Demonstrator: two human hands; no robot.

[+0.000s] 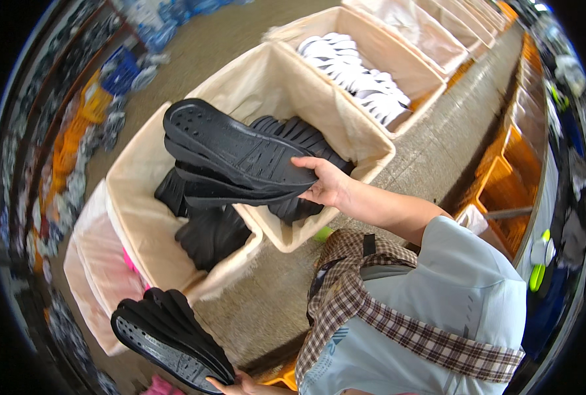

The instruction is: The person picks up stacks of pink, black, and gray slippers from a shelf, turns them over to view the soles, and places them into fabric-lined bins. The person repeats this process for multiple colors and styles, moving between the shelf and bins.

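Observation:
My right hand (pixel 324 183), thumb on top, grips the end of a stack of black shoe soles (pixel 240 148) over two cream cloth-lined bins. At the lower edge, my left hand (pixel 235 384) is closed on the end of another stack of black soles (pixel 171 336), fanned and tilted; only part of this hand shows. More black soles (pixel 214 236) lie in the nearer bin (pixel 141 224). The bin beyond it (pixel 240 72) also holds black soles (pixel 306 135), partly hidden under the right hand's stack.
A third lined bin (pixel 421 85) holds white soles (pixel 355 76); further bins (pixel 405 29) continue the row. Orange crates (pixel 497 178) stand along the right. Racks with coloured items (pixel 69 158) line the left. A pinkish cloth-lined container (pixel 92 257) adjoins the nearer bin.

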